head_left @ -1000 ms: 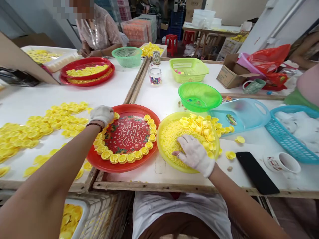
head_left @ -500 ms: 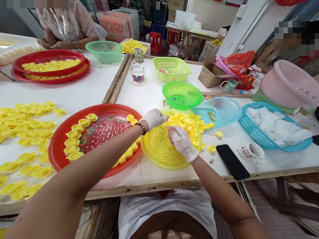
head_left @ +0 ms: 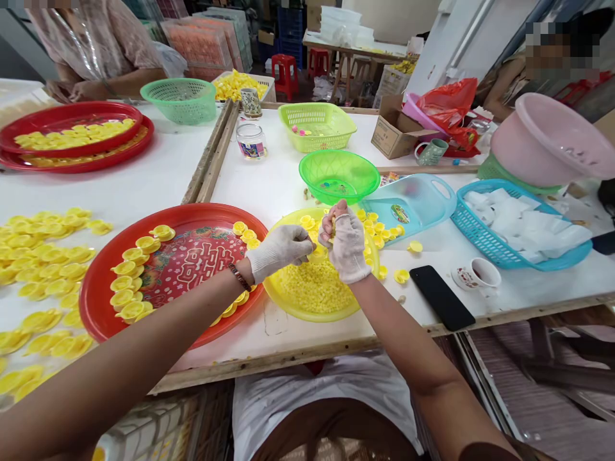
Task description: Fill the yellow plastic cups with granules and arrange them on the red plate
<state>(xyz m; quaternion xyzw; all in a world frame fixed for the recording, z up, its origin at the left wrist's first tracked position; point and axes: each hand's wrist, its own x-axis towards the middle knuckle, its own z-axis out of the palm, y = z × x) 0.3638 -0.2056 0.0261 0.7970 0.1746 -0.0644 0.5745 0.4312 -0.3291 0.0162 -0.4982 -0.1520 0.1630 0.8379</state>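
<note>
Both my hands wear white gloves and hover over a yellow bowl (head_left: pixel 307 310) of small yellow plastic bits (head_left: pixel 319 288). My left hand (head_left: pixel 281 251) is over the bowl's left side, its fingertips pinched together; whatever they hold is too small to make out. My right hand (head_left: pixel 344 246) is closed in a fist with bare fingertips showing, and its contents are mostly hidden. Yellow cup-shaped plastic pieces (head_left: pixel 379 230) are heaped at the bowl's far right edge. Left of the bowl, a red tray (head_left: pixel 103 256) has similar yellow pieces (head_left: pixel 125 282) set around its rim.
A green basin (head_left: pixel 339 173) and a blue scoop-like tray (head_left: pixel 418 198) stand behind the bowl. On the right are a phone (head_left: pixel 442 298), a cup (head_left: pixel 476 274) and a blue basket (head_left: pixel 523 246). More yellow pieces (head_left: pixel 48 256) cover the table's left. Two people sit across.
My right hand has risen and curled into a fist. My left hand has come back toward me and left, away from the heaped pieces. The view has shifted slightly.
</note>
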